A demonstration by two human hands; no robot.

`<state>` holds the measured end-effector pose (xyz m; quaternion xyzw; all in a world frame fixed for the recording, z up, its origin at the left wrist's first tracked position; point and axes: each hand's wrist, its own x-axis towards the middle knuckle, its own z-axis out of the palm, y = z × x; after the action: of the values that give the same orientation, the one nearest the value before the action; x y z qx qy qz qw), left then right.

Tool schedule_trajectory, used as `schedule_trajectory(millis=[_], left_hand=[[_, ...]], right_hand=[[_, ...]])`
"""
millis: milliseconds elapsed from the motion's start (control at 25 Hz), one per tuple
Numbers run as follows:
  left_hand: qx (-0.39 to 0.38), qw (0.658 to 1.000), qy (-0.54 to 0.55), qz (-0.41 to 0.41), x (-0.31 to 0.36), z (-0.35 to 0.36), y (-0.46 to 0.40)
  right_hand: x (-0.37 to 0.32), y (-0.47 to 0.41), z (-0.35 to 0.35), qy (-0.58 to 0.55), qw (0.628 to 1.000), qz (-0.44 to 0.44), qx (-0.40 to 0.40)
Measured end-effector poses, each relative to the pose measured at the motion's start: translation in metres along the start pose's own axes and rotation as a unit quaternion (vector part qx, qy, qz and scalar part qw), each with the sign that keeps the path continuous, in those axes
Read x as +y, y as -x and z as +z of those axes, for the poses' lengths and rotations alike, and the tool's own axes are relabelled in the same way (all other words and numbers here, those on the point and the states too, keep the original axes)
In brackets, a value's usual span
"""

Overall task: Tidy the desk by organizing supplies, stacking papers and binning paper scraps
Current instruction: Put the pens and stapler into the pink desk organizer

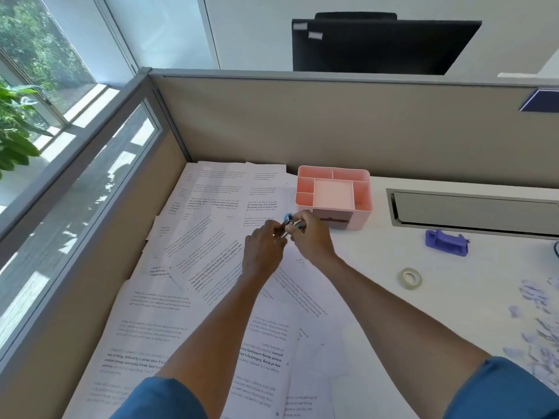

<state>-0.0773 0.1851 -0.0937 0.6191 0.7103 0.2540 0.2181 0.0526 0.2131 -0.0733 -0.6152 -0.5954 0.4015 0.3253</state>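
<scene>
Pens [289, 225]: gripped in my left hand [263, 248] and right hand [313, 237], fingers curled, just before the organizer [334, 196]. Papers [211, 267]: spread left of it.

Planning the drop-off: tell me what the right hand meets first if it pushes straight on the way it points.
Probably the pink plastic desk organizer: the right hand, gripping a bunch of pens with the left hand, points up-left just short of its front; depth is unclear.

Ahead of you a beige cubicle partition [348, 125] walls the desk's far edge, and a dark monitor [381, 46] rises behind it. To your left you see a window [45, 55] with trees outside and a leafy green plant [13, 122] by the sill. A grey cable hatch [472, 211] sits set into the desktop on your right.
</scene>
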Motion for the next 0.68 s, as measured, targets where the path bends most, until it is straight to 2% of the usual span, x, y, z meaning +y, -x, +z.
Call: schedule_trajectory(millis=[200, 480, 680], left_hand=[[0.003, 0.994, 0.104, 0.044, 0.043, -0.019, -0.028], [0.042, 0.987, 0.129, 0.087, 0.077, -0.038, -0.074], [0.035, 0.987, 0.131, 0.086, 0.074, -0.028, -0.089]], right_hand=[[-0.027, -0.024, -0.043, 0.012, 0.996, -0.070, 0.049], [-0.051, -0.060, -0.076, -0.036, 0.991, -0.107, 0.078], [-0.041, -0.078, -0.077, -0.039, 0.992, -0.104, 0.055]])
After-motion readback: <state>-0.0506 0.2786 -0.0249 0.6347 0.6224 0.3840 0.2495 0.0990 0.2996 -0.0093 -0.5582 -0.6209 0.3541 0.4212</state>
